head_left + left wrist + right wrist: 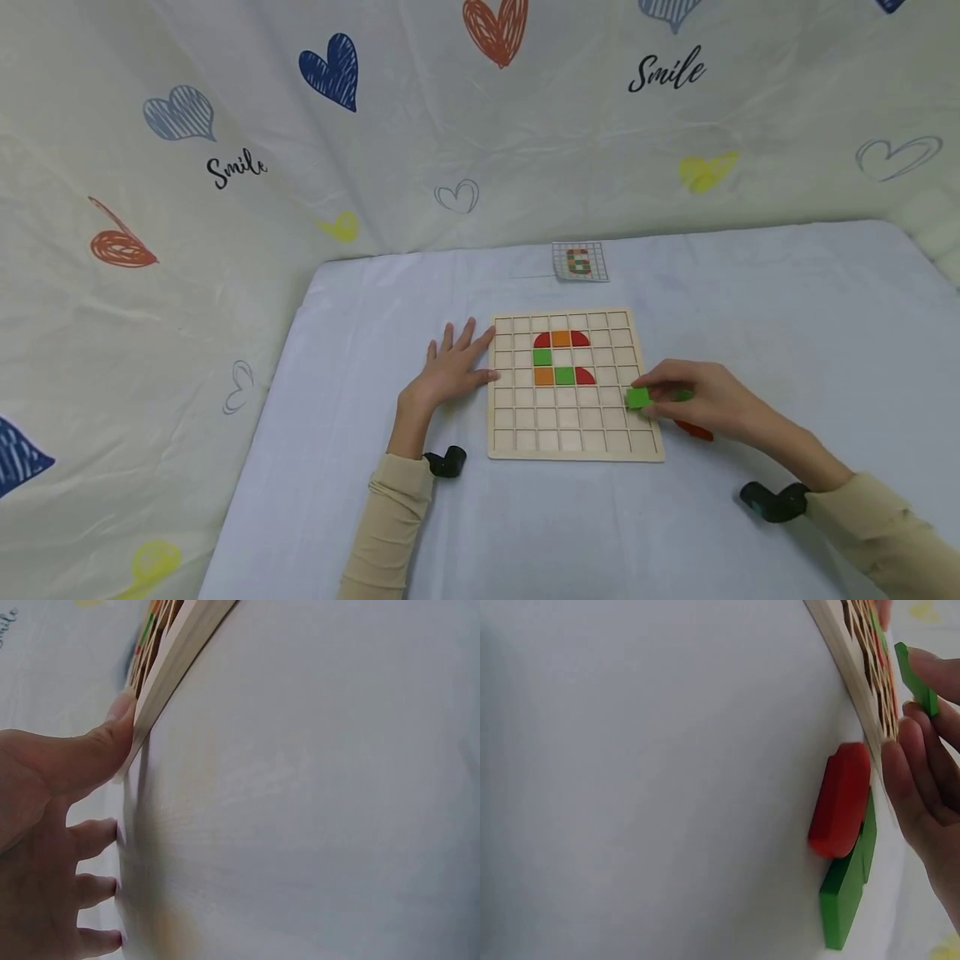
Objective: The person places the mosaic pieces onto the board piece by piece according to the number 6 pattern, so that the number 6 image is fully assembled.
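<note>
Foremost: two beige sleeves, left (393, 525) and right (877, 529), each with a black wrist device, left (448, 462) and right (776, 502).

Next, on the white-covered surface (787, 333), just off the right edge of the board: one loose red piece (840, 799), touching or nearly touching loose green pieces (841, 904), partly overlapped by it in the right wrist view; exact count uncertain.

Right hand (705, 398): thumb and fingertip pinching one green tile (637, 398), raised over the board's right edge.

Wooden grid board (548, 439): one, flat, well inside the surface's left and right edges.

Left hand (450, 371): fingers spread wide, thumb touching the board's left edge, other fingertips toward its far left corner.

Set in the board, nearest row first: orange square (543, 377), green square (564, 376), red quarter-round (584, 377); then green square; then red quarter-round, orange square, red quarter-round.

Pattern card (594, 269): one, gridded, lying beside the surface's far edge.

Rearmost: pale backdrop (390, 167), printed with hearts and "Smile".
</note>
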Demonstrator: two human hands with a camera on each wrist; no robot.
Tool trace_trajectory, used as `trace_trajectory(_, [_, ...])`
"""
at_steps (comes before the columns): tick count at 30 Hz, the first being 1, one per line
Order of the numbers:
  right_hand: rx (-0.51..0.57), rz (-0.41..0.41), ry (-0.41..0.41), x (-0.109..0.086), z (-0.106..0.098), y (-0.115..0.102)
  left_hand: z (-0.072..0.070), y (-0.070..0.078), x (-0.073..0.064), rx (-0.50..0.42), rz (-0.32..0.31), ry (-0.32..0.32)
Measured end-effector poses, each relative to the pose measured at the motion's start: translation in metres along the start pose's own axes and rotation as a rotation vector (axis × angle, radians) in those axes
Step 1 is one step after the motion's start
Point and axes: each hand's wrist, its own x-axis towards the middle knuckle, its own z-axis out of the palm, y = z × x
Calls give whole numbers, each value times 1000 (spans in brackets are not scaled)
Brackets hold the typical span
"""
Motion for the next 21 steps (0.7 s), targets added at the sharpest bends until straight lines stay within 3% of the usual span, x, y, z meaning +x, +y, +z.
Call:
trace_trajectory(14, [-8,-87,3,27,17,-22,0,-3,0,14,4,0])
trace_trajectory(21, [1,-58,-48,38,26,-29,1,-3,1,6,8,-4])
